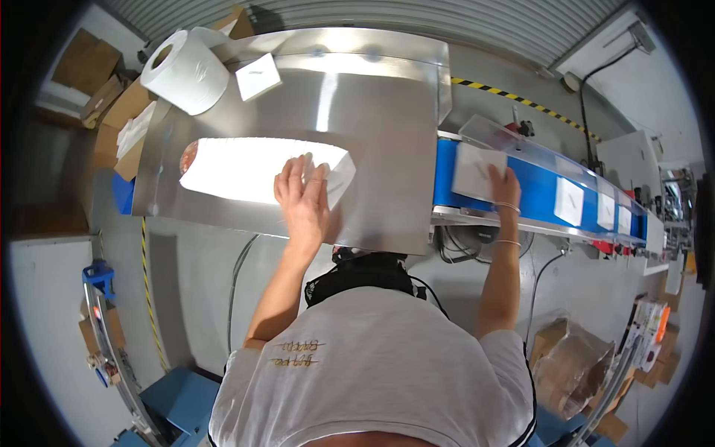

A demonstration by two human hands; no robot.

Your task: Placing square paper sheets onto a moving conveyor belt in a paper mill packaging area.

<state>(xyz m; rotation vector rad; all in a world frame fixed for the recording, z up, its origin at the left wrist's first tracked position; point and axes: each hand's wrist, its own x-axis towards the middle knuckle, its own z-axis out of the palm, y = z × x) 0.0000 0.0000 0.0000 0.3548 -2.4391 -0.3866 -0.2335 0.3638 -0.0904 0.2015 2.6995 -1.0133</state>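
The left hand (304,192), fingers loosely spread, rested on the right end of a row of white packets (238,171) across the metal worktop (387,112). The right hand (505,185) touched a square packet (474,170) on the blue belt (535,186); its grip was unclear.

Torso: white T-shirt (387,357), short sleeves, soft creases. Marking: two short rows in golden brown on my left chest, characters crossed by line. Right sleeve (503,361): matching white; dark striped trim (532,387) along outer edge. Waist: black garment (361,277), pale patterning at left edge. Left hand (304,195), right hand (505,188): bare. Right forearm: two thin pale bands (508,241), one nearer wrist.
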